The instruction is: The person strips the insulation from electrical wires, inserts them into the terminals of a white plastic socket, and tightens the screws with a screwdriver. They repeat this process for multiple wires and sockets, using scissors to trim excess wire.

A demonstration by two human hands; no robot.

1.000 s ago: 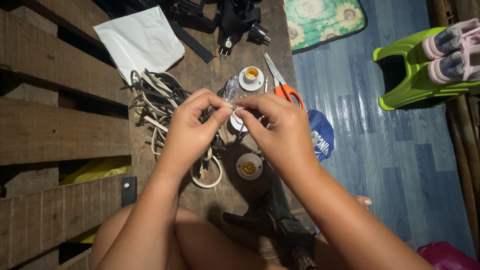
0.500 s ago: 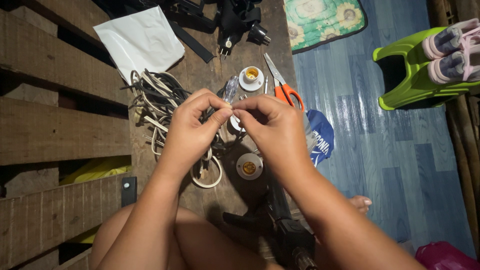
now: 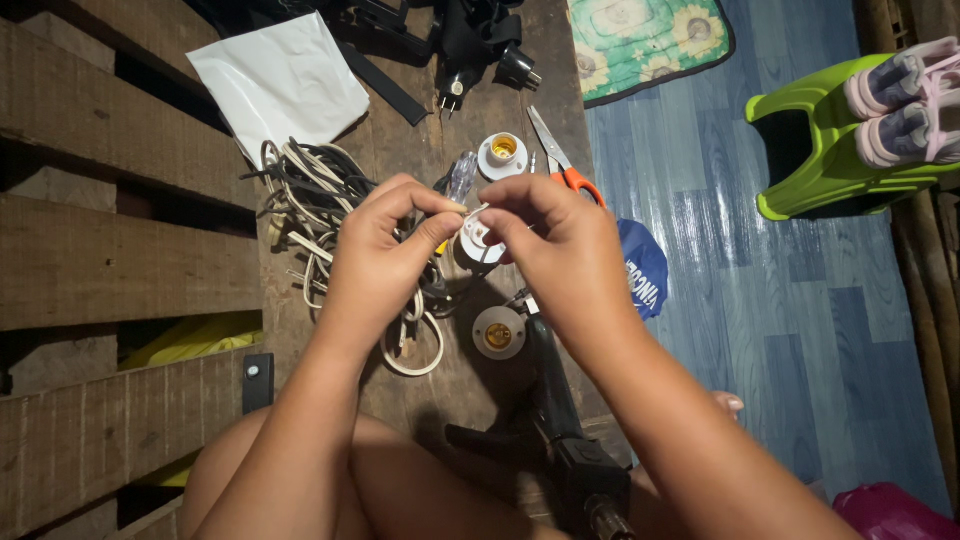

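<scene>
We see a thin white wire end (image 3: 470,211) pinched between both hands above a white lamp socket (image 3: 472,240); the wire's short length runs left to right, bridging the 2 grips. The left hand (image 3: 385,255) closes thumb and forefinger on its left end; the right hand (image 3: 560,245) pinches the right end, equally near. Just below the grip lies another socket (image 3: 498,333); beyond it, a 3rd socket (image 3: 502,155) and orange-handled scissors (image 3: 562,165). Left of the grip sits a tangle of cords (image 3: 315,205); a clear-handled screwdriver (image 3: 460,180) lies just past the fingers.
</scene>
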